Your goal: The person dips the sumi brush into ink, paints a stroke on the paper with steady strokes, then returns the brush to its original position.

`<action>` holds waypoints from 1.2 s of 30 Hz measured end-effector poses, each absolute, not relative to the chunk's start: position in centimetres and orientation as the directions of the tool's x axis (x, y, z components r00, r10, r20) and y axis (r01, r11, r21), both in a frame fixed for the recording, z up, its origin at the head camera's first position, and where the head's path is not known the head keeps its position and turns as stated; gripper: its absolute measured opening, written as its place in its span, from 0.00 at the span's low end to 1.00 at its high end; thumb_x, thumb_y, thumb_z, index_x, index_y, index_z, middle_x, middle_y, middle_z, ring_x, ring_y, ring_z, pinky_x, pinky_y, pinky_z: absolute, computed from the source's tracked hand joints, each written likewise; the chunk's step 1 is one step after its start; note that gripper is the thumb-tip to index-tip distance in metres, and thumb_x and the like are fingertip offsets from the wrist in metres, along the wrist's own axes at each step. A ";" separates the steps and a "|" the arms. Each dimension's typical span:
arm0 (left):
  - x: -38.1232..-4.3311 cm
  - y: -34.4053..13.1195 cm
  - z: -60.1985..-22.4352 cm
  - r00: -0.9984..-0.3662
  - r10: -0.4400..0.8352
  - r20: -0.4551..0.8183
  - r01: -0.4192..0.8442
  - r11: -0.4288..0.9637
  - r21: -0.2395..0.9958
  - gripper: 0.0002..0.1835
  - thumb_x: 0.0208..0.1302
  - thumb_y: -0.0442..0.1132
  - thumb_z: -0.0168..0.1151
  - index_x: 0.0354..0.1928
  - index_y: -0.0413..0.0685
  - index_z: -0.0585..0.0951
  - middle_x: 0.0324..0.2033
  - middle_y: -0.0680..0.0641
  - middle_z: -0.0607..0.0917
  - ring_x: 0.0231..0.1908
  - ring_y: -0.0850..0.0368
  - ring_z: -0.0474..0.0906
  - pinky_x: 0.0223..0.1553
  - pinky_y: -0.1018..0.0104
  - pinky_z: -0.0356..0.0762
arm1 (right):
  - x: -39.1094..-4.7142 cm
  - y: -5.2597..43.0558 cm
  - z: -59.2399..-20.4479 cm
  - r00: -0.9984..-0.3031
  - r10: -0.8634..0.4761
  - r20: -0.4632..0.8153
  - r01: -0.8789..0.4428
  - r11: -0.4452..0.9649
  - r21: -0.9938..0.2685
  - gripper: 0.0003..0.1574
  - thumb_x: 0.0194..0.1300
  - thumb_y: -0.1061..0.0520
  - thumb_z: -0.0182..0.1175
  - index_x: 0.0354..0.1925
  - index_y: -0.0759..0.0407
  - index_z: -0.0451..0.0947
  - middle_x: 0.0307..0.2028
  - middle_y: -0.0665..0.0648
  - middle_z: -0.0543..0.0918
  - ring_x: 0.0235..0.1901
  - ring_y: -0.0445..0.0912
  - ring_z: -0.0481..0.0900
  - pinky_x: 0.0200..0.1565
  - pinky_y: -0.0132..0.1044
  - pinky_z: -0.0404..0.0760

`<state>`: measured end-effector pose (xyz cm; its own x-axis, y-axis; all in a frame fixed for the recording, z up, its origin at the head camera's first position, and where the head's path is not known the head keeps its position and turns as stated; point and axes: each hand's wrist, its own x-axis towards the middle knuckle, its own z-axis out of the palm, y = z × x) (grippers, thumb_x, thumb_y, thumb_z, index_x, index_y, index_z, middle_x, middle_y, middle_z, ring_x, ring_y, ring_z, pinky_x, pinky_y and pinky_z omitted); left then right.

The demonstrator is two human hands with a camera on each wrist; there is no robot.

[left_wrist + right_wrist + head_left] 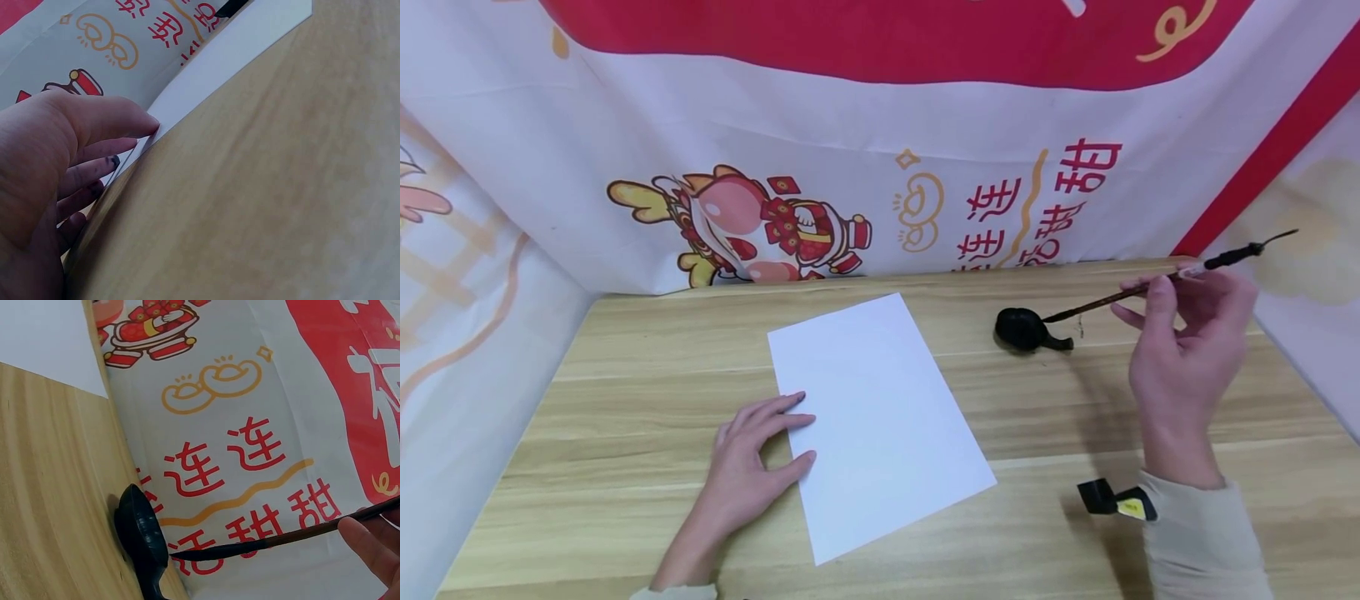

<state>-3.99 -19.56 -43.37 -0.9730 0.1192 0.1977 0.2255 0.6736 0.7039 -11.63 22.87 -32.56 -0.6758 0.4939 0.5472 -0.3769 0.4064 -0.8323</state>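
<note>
Between thumb and fingers my right hand (pixel 1195 342) pinches a writing brush (pixel 1112 297), its shaft slanting down to the left. The dark brush tip meets the rim of a small black spoon-shaped ink dish (pixel 1021 330) with a short handle. In the right wrist view the tip (pixel 187 555) shows right at the edge of the dish (pixel 142 528). My left hand (pixel 752 458) rests with spread fingers on the left edge of a blank white sheet of paper (pixel 880 425). Dark stains mark some of its fingertips (pixel 112 162).
The wooden table (pixel 625 417) carries the paper and the dish. Behind it hangs a white and red printed cloth (pixel 850 125) with cartoon figures and red characters. A black strap end with a yellow label (pixel 1131 506) sticks out at the right sleeve.
</note>
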 end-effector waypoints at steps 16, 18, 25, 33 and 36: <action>-4.0 -19.4 -43.4 -0.969 0.126 0.210 0.239 0.677 0.696 0.23 0.57 0.40 0.82 0.55 0.60 0.90 0.71 0.52 0.82 0.70 0.47 0.72 0.64 0.44 0.56 | -12.1 23.4 -33.7 -0.697 0.489 0.525 -0.369 0.383 -0.847 0.17 0.82 0.54 0.57 0.63 0.57 0.72 0.49 0.46 0.84 0.49 0.44 0.89 0.44 0.28 0.88; -4.0 -19.4 -43.4 -0.968 0.125 0.218 0.244 0.678 0.694 0.23 0.56 0.40 0.82 0.55 0.60 0.90 0.71 0.52 0.82 0.70 0.47 0.72 0.64 0.45 0.56 | -12.1 23.5 -33.5 -0.688 0.507 0.519 -0.386 0.350 -0.853 0.18 0.81 0.55 0.58 0.62 0.59 0.72 0.49 0.49 0.85 0.48 0.46 0.90 0.43 0.29 0.88; -4.0 -19.3 -43.4 -0.968 0.121 0.219 0.242 0.674 0.698 0.23 0.57 0.40 0.82 0.56 0.60 0.90 0.71 0.52 0.82 0.70 0.47 0.72 0.66 0.43 0.55 | -12.1 23.2 -32.8 -0.681 0.502 0.533 -0.397 0.358 -0.845 0.17 0.81 0.57 0.58 0.62 0.59 0.71 0.48 0.48 0.85 0.49 0.46 0.90 0.44 0.29 0.88; -4.0 -19.1 -43.3 -0.970 0.119 0.213 0.237 0.669 0.704 0.23 0.57 0.40 0.82 0.56 0.60 0.90 0.71 0.51 0.82 0.70 0.47 0.71 0.70 0.36 0.51 | -12.4 23.2 -33.1 -0.695 0.489 0.528 -0.385 0.368 -0.847 0.14 0.82 0.59 0.57 0.61 0.58 0.72 0.45 0.45 0.84 0.47 0.40 0.89 0.43 0.27 0.88; -4.0 -19.1 -43.3 -0.971 0.118 0.210 0.234 0.666 0.708 0.23 0.58 0.41 0.82 0.56 0.61 0.89 0.71 0.52 0.82 0.70 0.48 0.71 0.70 0.35 0.50 | -12.3 23.3 -33.0 -0.687 0.503 0.524 -0.385 0.361 -0.850 0.14 0.82 0.59 0.56 0.61 0.58 0.72 0.45 0.45 0.84 0.47 0.40 0.89 0.44 0.27 0.88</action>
<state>-3.96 -19.13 -43.34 -0.9706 0.1183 0.2098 0.2342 0.6665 0.7078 -12.32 23.25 -32.98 -0.6872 0.5028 0.5243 -0.3845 0.3605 -0.8498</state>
